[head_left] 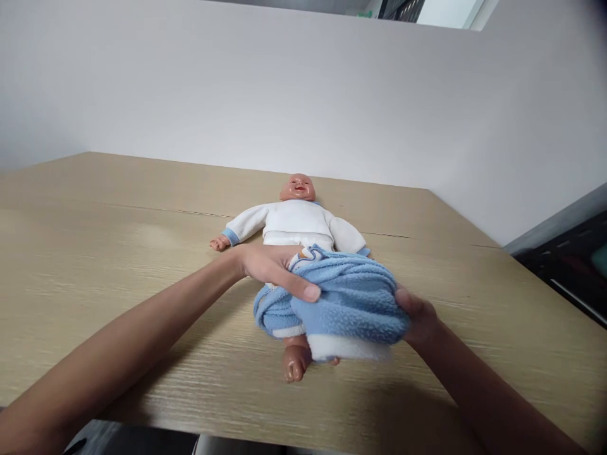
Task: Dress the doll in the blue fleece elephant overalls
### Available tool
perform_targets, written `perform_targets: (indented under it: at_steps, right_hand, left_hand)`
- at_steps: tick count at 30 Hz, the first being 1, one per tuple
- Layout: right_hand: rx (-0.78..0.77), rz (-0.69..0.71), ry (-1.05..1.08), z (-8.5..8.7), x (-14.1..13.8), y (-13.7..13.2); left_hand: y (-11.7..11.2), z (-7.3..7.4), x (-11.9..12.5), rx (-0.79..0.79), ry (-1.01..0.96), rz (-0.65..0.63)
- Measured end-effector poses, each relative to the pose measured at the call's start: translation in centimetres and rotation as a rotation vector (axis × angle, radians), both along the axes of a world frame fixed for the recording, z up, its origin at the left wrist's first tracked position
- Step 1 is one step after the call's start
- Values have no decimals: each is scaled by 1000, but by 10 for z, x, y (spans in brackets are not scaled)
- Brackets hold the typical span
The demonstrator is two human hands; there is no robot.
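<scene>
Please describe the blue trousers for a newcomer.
On the pale table lies a doll in a white top. At its legs, left hand and right hand hold the trousers. They are blue with white cuffs; the top reverses those colours.

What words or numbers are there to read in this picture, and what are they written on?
There are none I can read.
Green patch beyond the opening at the top: too small and blurred to tell if it has writing.
Doll's white top: no lettering shows.
Blue pants: no letters or numbers I can make out.
</scene>
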State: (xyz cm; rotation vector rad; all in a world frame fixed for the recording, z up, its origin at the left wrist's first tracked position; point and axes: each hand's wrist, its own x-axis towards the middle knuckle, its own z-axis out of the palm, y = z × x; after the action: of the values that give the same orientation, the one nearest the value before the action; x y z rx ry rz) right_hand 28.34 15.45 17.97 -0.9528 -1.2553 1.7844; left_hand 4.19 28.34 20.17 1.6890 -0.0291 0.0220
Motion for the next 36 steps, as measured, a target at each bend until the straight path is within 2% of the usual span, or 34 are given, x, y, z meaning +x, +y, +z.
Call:
perform_targets:
  at_steps: [4, 7, 13, 17, 20, 22, 24, 27, 29, 31, 33, 36]
  right_hand:
    - [118, 56, 76, -6, 1, 4]
    - [130, 169, 35, -12, 5, 7]
    - [103, 237, -30, -12, 13, 5]
    - [114, 165, 30, -13, 17, 2]
    - [149, 143, 37, -14, 13, 1]
    - [169, 67, -23, -12, 5, 2]
    - [186, -116, -67, -9, -5, 2]
    - [144, -374, -32, -4, -19, -3]
    - [75, -432, -15, -4, -27, -13]
    - [19, -459, -72, -8, -35, -29]
    - [-6, -522, -204, -15, -45, -52]
    - [-24, -603, -416, -24, -63, -86]
  left_hand:
    - [0, 1, 2, -62, 46, -41]
    - [1, 0, 0, -26, 51, 45]
    - [4, -6, -6, 75, 31, 157]
    - [2, -4, -7, 115, 71, 160]
    - [-1, -2, -5, 75, 91, 181]
    - [-4, 1, -2, 33, 57, 180]
    - [-9, 5, 3, 47, 36, 189]
    - [-17, 13, 9, 135, 123, 308]
    - [-20, 17, 11, 201, 191, 397]
    - [-22, 18, 12, 284, 226, 431]
    - [-23, 18, 12, 354, 233, 384]
    - [-29, 18, 12, 399, 253, 239]
